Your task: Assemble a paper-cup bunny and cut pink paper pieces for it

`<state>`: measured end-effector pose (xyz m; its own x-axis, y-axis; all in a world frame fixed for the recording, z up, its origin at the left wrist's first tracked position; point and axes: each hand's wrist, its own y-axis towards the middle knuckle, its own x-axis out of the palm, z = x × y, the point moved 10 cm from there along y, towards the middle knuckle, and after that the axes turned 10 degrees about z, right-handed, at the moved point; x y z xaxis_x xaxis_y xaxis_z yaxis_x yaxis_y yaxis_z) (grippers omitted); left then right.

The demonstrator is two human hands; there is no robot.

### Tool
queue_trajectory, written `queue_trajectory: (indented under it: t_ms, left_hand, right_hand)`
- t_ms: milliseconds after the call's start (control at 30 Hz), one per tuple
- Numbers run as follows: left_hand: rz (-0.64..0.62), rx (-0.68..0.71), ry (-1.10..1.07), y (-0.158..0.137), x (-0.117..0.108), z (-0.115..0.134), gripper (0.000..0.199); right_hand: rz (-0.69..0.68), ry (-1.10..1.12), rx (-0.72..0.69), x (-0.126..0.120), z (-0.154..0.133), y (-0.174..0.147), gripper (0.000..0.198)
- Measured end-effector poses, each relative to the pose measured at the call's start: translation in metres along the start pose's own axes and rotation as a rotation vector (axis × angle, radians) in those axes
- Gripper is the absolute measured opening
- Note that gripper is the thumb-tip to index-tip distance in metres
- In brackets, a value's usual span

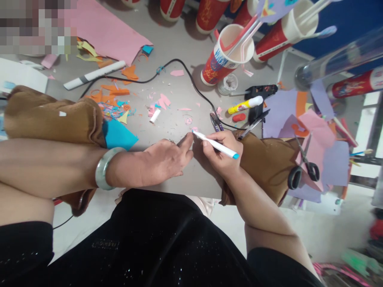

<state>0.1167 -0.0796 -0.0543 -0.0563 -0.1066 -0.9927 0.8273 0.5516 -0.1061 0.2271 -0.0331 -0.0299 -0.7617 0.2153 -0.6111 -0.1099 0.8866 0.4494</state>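
My right hand is closed around a white felt-tip pen with a blue end. Its tip touches down at a small pink paper piece on the table. From the left comes my left hand, index finger stretched to the edge of that piece, thumb apart and the other fingers loosely bent. A second small round pink piece with drawn lines lies just beyond. A white pen cap rests further left among pink scraps. A jade-coloured bangle circles my left wrist.
A black cable loops across the table. Red paper cups stand at the back. At right are a yellow glue stick, a black glue gun and scissors. Brown cushions lie under both forearms; a grey-white marker lies left.
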Motion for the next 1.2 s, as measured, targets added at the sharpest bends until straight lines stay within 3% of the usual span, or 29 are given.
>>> queue_trajectory:
  t_ms: [333, 1200]
  left_hand:
    - [0.084, 0.021, 0.040, -0.0004, -0.0059, 0.0015, 0.043]
    - [0.015, -0.009, -0.011, 0.0020, -0.0027, -0.0008, 0.051]
  right_hand:
    - [0.017, -0.034, -0.027, -0.0019, -0.0009, 0.0007, 0.010]
    - [0.011, 0.033, -0.026, -0.0007, -0.0031, 0.0011, 0.005]
